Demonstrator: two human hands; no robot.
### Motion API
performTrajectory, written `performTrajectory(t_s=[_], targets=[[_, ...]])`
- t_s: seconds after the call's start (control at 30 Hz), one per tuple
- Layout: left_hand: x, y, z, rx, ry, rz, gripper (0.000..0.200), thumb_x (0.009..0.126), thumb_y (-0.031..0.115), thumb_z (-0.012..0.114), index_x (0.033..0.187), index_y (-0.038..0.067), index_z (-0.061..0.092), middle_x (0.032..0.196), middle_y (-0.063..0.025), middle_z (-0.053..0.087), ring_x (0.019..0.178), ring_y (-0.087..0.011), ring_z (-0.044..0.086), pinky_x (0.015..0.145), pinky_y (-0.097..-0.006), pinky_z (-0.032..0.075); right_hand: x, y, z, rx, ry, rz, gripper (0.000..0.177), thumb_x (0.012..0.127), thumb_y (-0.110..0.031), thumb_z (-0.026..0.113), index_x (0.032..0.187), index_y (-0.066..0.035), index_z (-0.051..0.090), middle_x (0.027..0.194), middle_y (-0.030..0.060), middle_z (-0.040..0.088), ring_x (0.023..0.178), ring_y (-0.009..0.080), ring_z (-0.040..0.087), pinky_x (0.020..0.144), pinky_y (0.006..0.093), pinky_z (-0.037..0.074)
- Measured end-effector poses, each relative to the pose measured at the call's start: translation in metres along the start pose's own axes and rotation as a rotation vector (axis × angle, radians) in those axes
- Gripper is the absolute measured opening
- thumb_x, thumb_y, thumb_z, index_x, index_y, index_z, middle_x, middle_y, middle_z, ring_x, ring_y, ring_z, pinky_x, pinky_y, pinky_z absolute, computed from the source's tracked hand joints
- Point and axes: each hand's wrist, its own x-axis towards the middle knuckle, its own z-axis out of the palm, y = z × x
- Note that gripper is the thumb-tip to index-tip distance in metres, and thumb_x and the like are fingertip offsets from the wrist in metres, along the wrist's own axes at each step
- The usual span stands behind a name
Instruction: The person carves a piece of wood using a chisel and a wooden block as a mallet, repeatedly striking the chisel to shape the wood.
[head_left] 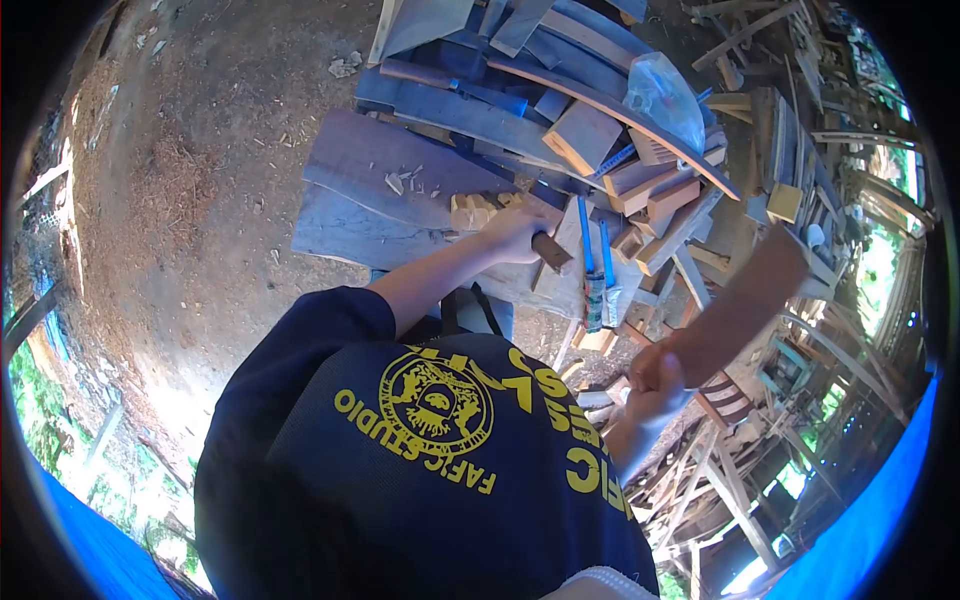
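Weathered grey planks make up the desk point(350, 200), laid side by side out in the open, with pale shavings scattered on them. On the near planks sits a light-coloured carved block point(472, 211), its surface cut into lumps and notches. The person's left hand point(515, 235) is closed around a wooden-handled tool point(552, 251) right against that block. The brown handle sticks out of the fist towards the right, and its working end is hidden, so I can't tell what kind of blade it has. The right hand point(655, 375) is off the desk's near right edge, gripped tight on the end of a wooden club point(745, 295) that slants up and away to the right, blurred.

Just beside the left hand lie two blue-handled tools point(592, 268), side by side and pointing towards the person. Behind them the desk is heaped with offcuts point(585, 135): short blocks, long curved slats and boards stacked across one another. A clear plastic bag point(660, 90) rests on top of the heap.

The floor point(180, 180) is bare brown earth, littered with chips and sawdust. To the right stand stacked wooden frames point(720, 470), crowded together. A blue tarp point(870, 500) shows along the lower edges, with green leaves and daylight beyond. The person wears a dark navy shirt point(420, 470) printed in yellow.
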Motion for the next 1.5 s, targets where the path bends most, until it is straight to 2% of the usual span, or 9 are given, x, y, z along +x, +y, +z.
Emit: performTrajectory(t_s=[0.17,0.27,0.4,0.53,0.73,0.8,0.83,1.43,1.5], targets=[[-0.005,0.002,-0.011,0.041,0.210,0.409,0.025,0.058,0.014,0.069,0.081,0.015,0.062,0.081,-0.0060,0.060,0.085,-0.0293,0.059,0.079,-0.0406,0.046,-0.011,0.006,0.005,0.005,0.187,0.111,0.028,0.076,-0.026,0.059,0.088,-0.002,0.049,0.051,0.0012,0.034,0.039,0.0095,0.028,0.037,0.0242,0.022],[-0.020,0.021,-0.012,0.022,0.126,0.592,0.032,0.054,0.013,0.071,0.085,0.014,0.061,0.084,-0.0049,0.059,0.088,-0.0283,0.058,0.082,-0.0408,0.045,-0.023,0.033,-0.005,0.100,0.280,0.347,0.037,0.077,-0.016,0.059,0.109,0.000,0.046,0.049,0.0011,0.036,0.036,0.0103,0.032,0.034,0.0250,0.025],[-0.036,0.040,-0.009,-0.040,0.007,0.588,0.036,0.053,0.012,0.071,0.088,0.012,0.060,0.086,-0.0060,0.059,0.090,-0.0295,0.057,0.083,-0.0407,0.045,-0.035,0.047,-0.009,0.218,0.263,0.424,0.021,0.079,-0.020,0.061,0.080,-0.007,0.045,0.048,-0.0008,0.033,0.034,0.0099,0.029,0.034,0.0254,0.023],[-0.035,0.042,-0.011,-0.068,0.123,0.601,0.026,0.060,0.018,0.070,0.082,0.012,0.057,0.081,-0.0053,0.056,0.086,-0.0284,0.056,0.078,-0.0387,0.045,-0.038,0.050,-0.015,0.195,0.321,0.409,0.020,0.079,-0.019,0.061,0.076,-0.007,0.045,0.047,-0.0007,0.033,0.034,0.0097,0.029,0.034,0.0256,0.022],[-0.036,0.039,-0.021,-0.055,0.125,0.423,0.032,0.054,0.014,0.074,0.081,0.011,0.057,0.080,-0.0069,0.055,0.084,-0.0296,0.056,0.076,-0.0392,0.045,-0.045,0.066,-0.025,0.164,0.333,0.481,0.033,0.074,-0.019,0.065,0.099,-0.004,0.049,0.056,0.0009,0.041,0.038,0.0090,0.031,0.034,0.0244,0.023],[-0.038,0.037,-0.023,-0.078,0.076,0.372,0.041,0.050,0.010,0.071,0.089,0.012,0.060,0.087,-0.0081,0.060,0.090,-0.0315,0.057,0.081,-0.0400,0.045,-0.046,0.069,-0.019,0.054,0.444,0.473,0.029,0.076,-0.029,0.064,0.076,-0.007,0.045,0.053,0.0024,0.036,0.041,0.0110,0.031,0.040,0.0255,0.026],[-0.038,0.036,-0.023,-0.079,0.076,0.371,0.041,0.050,0.010,0.071,0.089,0.012,0.060,0.087,-0.0081,0.060,0.090,-0.0315,0.057,0.081,-0.0400,0.045,-0.047,0.067,-0.017,0.053,0.444,0.474,0.029,0.076,-0.029,0.064,0.076,-0.007,0.045,0.053,0.0024,0.036,0.041,0.0110,0.031,0.040,0.0255,0.026],[-0.041,0.031,-0.024,-0.108,0.070,0.455,0.035,0.050,0.011,0.072,0.081,0.011,0.056,0.079,-0.0059,0.055,0.085,-0.0306,0.055,0.077,-0.0406,0.045,-0.050,0.068,-0.012,0.062,0.310,0.545,0.031,0.077,-0.030,0.065,0.083,-0.005,0.047,0.055,0.0033,0.040,0.041,0.0118,0.033,0.041,0.0257,0.028],[-0.041,0.031,-0.024,-0.110,0.052,0.469,0.036,0.049,0.011,0.072,0.081,0.011,0.056,0.079,-0.0056,0.056,0.085,-0.0307,0.055,0.077,-0.0401,0.045,-0.050,0.068,-0.006,0.107,0.344,0.555,0.058,0.073,-0.022,0.064,0.124,-0.002,0.044,0.063,-0.0020,0.035,0.040,0.0055,0.025,0.036,0.0238,0.016]])
